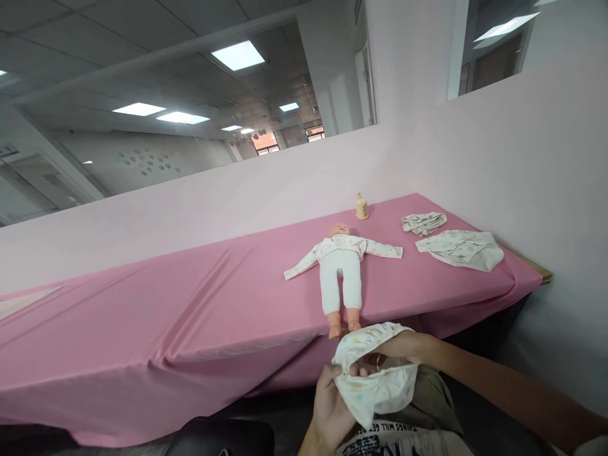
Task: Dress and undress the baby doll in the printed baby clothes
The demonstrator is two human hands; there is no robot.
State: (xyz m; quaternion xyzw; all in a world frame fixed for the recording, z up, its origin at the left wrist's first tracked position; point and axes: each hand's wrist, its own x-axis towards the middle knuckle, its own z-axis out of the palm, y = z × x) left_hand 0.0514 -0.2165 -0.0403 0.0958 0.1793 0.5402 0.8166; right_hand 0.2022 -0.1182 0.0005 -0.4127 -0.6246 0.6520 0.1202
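Note:
A small white printed baby garment [399,386] is held over my lap, its opening spread wide. My left hand [331,399] is closed on the garment's left edge, thumb on top. My right hand [380,360] reaches in through the opening, partly covered by the cloth. Its curled fingertips show close to the left edge, at the fabric. Just beyond the garment, a baby doll [341,278] lies on its back on the pink-covered table [228,297], arms stretched sideways and bare feet at the front edge. The doll wears a printed white top and plain white trousers.
A cream pump bottle [361,206] stands behind the doll's head. To the right lie a crumpled printed cloth [424,223] and a folded printed garment [463,249]. A white wall [266,190] with windows borders the table's back. A black seat [223,437] is below.

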